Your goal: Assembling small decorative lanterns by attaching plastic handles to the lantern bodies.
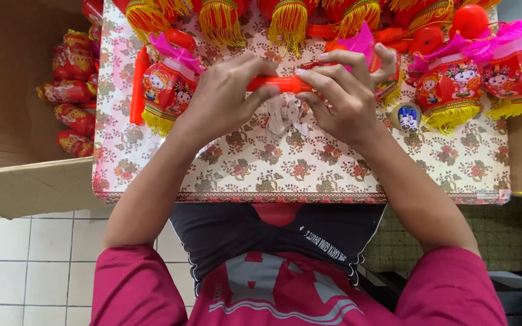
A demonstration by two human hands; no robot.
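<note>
My left hand [225, 96] and my right hand [345, 93] both grip a thin orange plastic stick [279, 84] held level above the flower-patterned tabletop [309, 166]. A pink piece and a red lantern part [360, 45] show behind my right fingers. A bit of crumpled white material [282, 116] lies on the table under the stick. Just left of my left hand lies a red toy lantern [167, 87] with yellow fringe and a pink top.
Another orange stick [138, 87] lies at the table's left. More red lanterns [454, 87] with yellow fringes crowd the back and right. A small round tape roll [406, 116] sits right of my hand. A cardboard box [25, 181] with wrapped red lanterns [70, 90] stands at left.
</note>
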